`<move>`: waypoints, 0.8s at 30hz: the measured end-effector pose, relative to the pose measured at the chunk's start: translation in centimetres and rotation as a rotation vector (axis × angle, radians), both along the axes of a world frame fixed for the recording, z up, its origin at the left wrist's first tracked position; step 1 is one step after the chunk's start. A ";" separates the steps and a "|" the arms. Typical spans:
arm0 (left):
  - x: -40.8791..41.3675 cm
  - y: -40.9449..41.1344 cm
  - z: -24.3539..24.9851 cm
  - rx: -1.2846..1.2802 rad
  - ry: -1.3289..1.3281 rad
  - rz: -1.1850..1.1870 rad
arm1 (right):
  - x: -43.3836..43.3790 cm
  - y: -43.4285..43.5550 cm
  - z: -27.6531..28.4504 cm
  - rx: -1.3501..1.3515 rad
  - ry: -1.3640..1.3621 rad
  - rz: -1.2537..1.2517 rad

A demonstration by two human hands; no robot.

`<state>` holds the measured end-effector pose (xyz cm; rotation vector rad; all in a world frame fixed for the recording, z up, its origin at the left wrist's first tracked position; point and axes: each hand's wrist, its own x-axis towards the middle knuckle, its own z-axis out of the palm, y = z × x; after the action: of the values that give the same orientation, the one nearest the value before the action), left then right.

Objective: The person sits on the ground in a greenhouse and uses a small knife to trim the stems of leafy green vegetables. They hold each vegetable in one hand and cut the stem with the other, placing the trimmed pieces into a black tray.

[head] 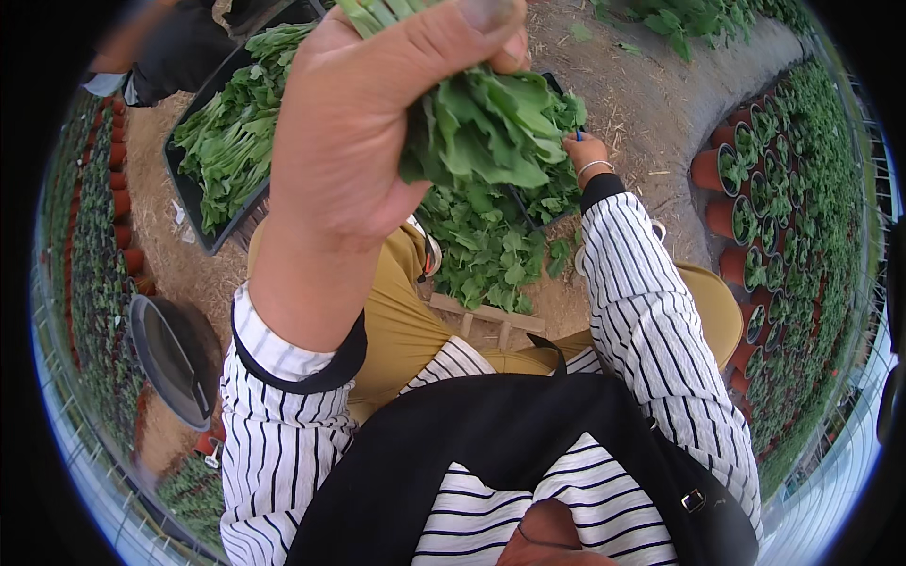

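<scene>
Raised close to the camera, my left hand (354, 120) grips a bundle of leafy green cuttings (488, 127), stems up and leaves hanging down. My right hand (586, 152), with a bangle at the wrist, is farther off beside leafy greens; a small blue thing (579, 134) shows at its fingers, too little to name. Below the bundle, loose leafy cuttings (495, 262) lie between my knees over a wooden slatted support (488, 311). A dark crate (527, 209), partly hidden by leaves, stands near my right hand.
At the left stands a black crate (212, 244) filled with bundled greens. A dark round tub (173, 361) is near my left side. Rows of potted plants (732, 219) line both sides. Another person's arm and dark clothing (170, 60) appear at the upper left.
</scene>
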<state>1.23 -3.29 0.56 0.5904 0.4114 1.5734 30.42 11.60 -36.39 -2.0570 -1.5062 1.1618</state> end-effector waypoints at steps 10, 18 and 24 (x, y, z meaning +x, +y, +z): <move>0.5 0.8 -0.4 -0.177 0.212 -0.008 | -1.0 -0.7 1.4 -0.064 0.051 -0.099; 1.5 1.0 -1.8 -0.021 0.521 0.048 | -3.4 -3.4 14.5 -0.106 1.191 0.016; 1.7 1.1 -3.1 -0.127 0.704 0.014 | -6.1 -7.4 26.9 -0.072 1.292 0.391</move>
<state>2.97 -2.17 -2.56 1.0386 1.0334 1.3029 24.33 4.20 -9.44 -0.5961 -1.1121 2.0710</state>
